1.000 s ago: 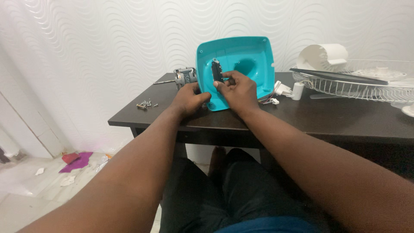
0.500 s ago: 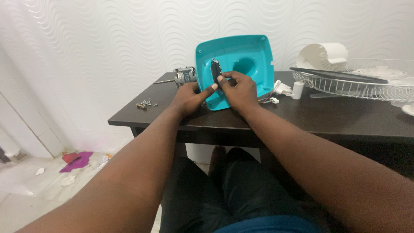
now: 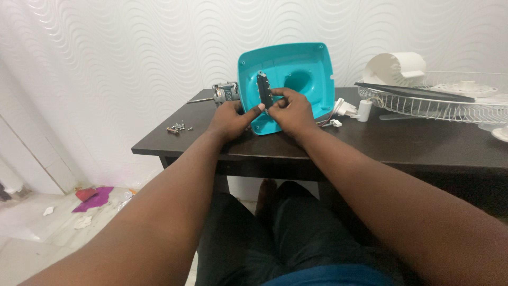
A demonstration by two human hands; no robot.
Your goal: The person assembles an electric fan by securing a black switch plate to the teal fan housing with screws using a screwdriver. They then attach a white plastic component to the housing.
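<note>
A teal plastic housing shell (image 3: 307,74) stands upright on the dark table (image 3: 423,143), hollow side facing me. A black switch block (image 3: 263,89) sits against its inner left side. My left hand (image 3: 231,119) grips the shell's lower left edge, its thumb stretched up to the block's base. My right hand (image 3: 290,113) pinches the black block from the right with thumb and fingers, and rests against the shell.
A small electric motor (image 3: 226,93) with a shaft lies behind the shell at left. Loose screws (image 3: 177,127) lie near the table's left corner. White plug parts and wires (image 3: 346,111), a wire fan grille (image 3: 444,103) and a white fan part (image 3: 394,69) sit at right.
My left thumb has lifted from the shell's bottom corner up to the black block. The shell and block have shifted slightly left.
</note>
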